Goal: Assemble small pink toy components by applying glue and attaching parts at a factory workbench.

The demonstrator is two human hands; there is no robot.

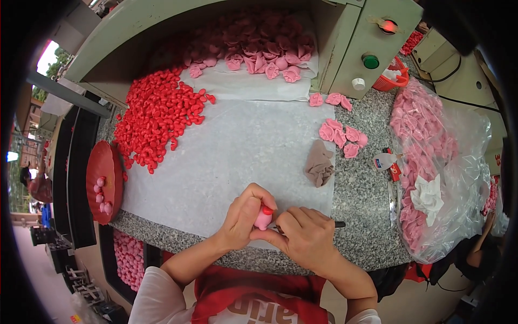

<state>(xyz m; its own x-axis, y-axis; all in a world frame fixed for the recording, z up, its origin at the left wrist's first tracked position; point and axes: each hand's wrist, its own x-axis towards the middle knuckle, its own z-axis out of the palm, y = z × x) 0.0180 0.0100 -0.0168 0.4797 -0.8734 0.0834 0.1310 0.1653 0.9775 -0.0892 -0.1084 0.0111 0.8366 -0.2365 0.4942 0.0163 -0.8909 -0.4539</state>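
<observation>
Between the thumb and fingers of my left hand (pixel 240 218) is a small pink rounded piece (pixel 263 220). A glossy red bit (pixel 267 210) sits at its top, under my left fingertips. My right hand (pixel 307 235) is closed around a slim tool with a black end (pixel 339 224) that sticks out past the knuckles. The tool's thin tip points at the pink piece; whether they touch I cannot tell. Both hands are over the near edge of a white sheet (pixel 237 156). A crumpled brown cloth (pixel 319 163) lies on the sheet's right side.
Many small red pieces (pixel 156 116) heap at the far left. A red plate (pixel 97 178) holds several pink balls. Pink petal-like pieces (pixel 337 132) lie right of the sheet, beside a small bottle (pixel 384 161) and a plastic bag (pixel 469 162). A green machine (pixel 350 59) stands behind.
</observation>
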